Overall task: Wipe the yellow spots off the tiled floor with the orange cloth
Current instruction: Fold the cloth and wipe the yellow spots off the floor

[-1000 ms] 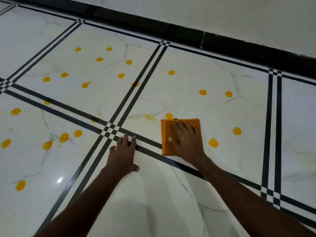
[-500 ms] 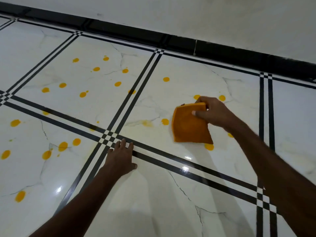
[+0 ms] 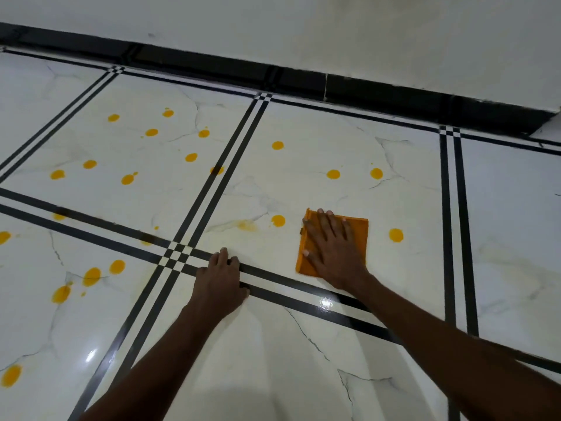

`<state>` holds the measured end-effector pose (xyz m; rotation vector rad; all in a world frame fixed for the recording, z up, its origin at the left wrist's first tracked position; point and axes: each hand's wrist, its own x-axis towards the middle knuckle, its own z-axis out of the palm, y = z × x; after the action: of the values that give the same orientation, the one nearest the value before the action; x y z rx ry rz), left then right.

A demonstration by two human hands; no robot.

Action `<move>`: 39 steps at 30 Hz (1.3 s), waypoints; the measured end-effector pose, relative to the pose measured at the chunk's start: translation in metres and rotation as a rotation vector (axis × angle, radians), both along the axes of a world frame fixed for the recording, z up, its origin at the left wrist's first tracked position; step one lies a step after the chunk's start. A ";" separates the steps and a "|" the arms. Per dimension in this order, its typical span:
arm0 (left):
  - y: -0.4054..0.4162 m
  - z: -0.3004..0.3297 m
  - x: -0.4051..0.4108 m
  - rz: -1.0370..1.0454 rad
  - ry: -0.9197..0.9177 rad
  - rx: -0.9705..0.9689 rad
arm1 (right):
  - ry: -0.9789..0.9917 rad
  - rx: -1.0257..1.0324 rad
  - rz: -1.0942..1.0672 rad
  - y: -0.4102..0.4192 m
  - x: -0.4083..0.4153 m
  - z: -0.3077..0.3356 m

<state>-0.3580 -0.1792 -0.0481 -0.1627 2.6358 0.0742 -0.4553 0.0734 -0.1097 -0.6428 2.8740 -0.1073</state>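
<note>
Floor [image 3: 349, 141]: flat and open all round, nothing standing on it.
Wall [image 3: 303, 31]: closes off the far side, dark skirting [image 3: 379, 91] at its foot.
Left hand [image 3: 220, 284]: planted flat, blocks the way leftward from the cloth [image 3: 359, 235].

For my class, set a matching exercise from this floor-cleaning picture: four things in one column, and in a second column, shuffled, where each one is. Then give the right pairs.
Things
1. orange cloth
2. left hand
3. right hand
4. skirting

Places
A. along the foot of the wall
B. flat on the floor, across the black tile lines
C. spread on the white tile, under a palm
D. pressed down on top of the cloth

Pairs: 1-C, 2-B, 3-D, 4-A
</note>
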 end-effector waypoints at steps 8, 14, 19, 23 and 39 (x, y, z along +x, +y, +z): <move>0.009 -0.007 0.016 -0.011 0.124 0.133 | 0.129 -0.043 -0.571 0.021 0.024 -0.008; 0.045 -0.025 0.011 -0.072 0.065 0.065 | 0.099 -0.105 -0.022 -0.055 -0.020 -0.010; 0.035 -0.028 0.010 -0.062 0.069 0.062 | 0.176 -0.128 -0.498 0.050 -0.082 -0.023; 0.041 -0.025 0.005 -0.089 0.037 0.046 | 0.142 -0.147 -0.783 0.118 -0.038 -0.007; 0.039 -0.016 0.001 -0.122 0.009 0.025 | 0.223 -0.096 -0.849 0.104 0.012 0.003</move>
<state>-0.3574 -0.1397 -0.0636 0.0074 2.6462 0.0664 -0.4431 0.1770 -0.1065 0.6262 3.1489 -0.3039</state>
